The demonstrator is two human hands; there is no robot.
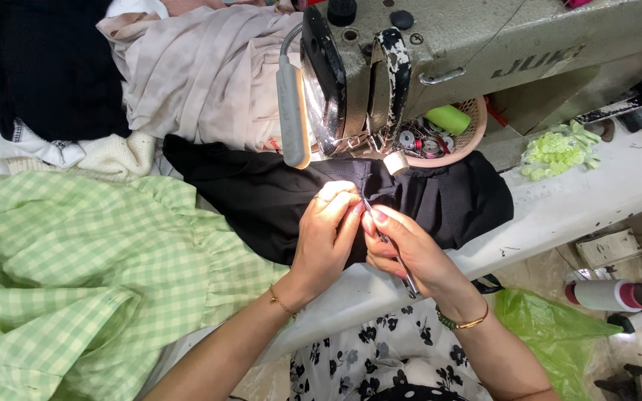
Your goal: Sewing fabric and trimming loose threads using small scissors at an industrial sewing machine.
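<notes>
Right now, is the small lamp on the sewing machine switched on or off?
On. A bright patch of light falls on the black fabric and the left hand directly under the lamp.

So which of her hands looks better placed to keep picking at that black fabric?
Probably the right hand: it grips the thin metal tool, whose tip meets the black fabric by the left hand's fingertips. The left hand only pinches the cloth, steadying it.

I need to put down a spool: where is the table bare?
Bare white table lies right of the black fabric, below the pale green bits. A strip lies before the hands. Left is crowded: green checked cloth, piled garments.
</notes>
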